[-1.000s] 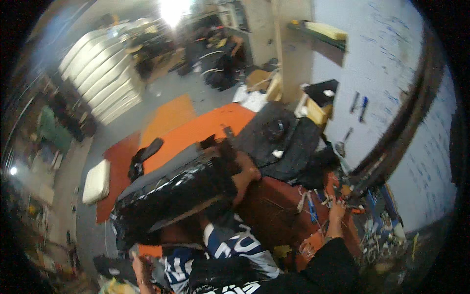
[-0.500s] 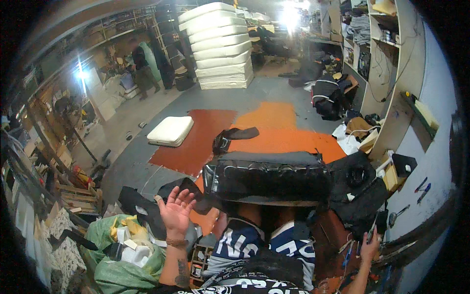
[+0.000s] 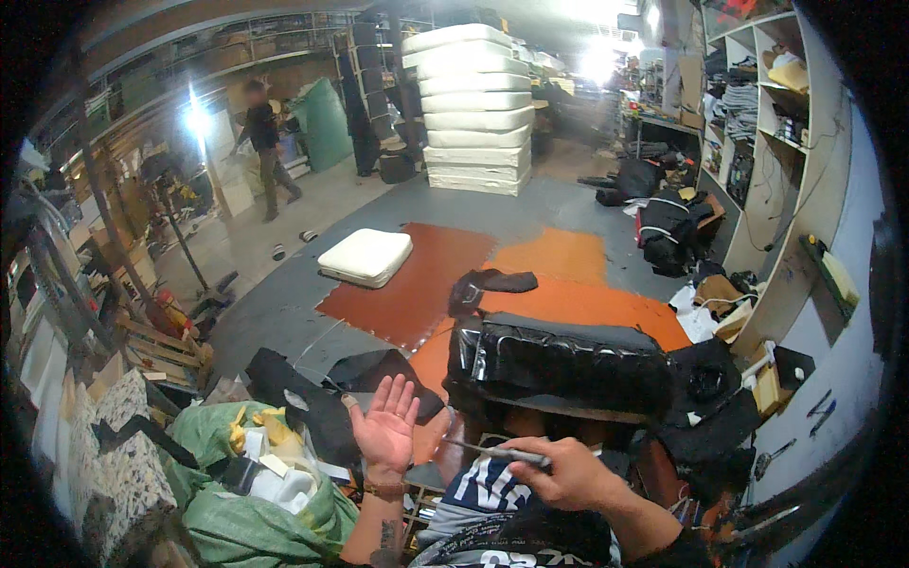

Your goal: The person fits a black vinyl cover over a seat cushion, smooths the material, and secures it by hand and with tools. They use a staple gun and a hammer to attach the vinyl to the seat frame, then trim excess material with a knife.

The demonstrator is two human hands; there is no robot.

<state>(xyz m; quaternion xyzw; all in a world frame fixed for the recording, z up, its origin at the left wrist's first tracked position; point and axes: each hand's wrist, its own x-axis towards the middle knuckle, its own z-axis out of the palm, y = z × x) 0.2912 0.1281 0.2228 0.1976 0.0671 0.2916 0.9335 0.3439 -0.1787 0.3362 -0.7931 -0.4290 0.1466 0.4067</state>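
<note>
My left hand (image 3: 385,428) is raised palm up with its fingers stretched out, and nothing lies in it. Something pale wraps the tip of its thumb. My right hand (image 3: 568,473) is closed round a slim grey tool (image 3: 519,454) above my lap. A thin shaft juts from that tool toward the left palm, apart from it; its exact kind is not clear. Just beyond my knees stands a long black upholstered cushion piece (image 3: 568,364) with a shiny, wrinkled covering. Black fabric pieces (image 3: 308,402) lie beyond my left hand.
A green sack (image 3: 265,530) stuffed with scraps stands at my left. On the floor are orange and brown sheets (image 3: 426,284), with a white cushion (image 3: 366,257) at their edge. Farther off rise stacked white cushions (image 3: 478,114); a person (image 3: 263,142) walks at left. Shelves (image 3: 762,114) line the right.
My right hand has come from the far right to over my lap, bringing the tool near my left hand. The left hand stays open. The view has shifted, and the person has moved.
</note>
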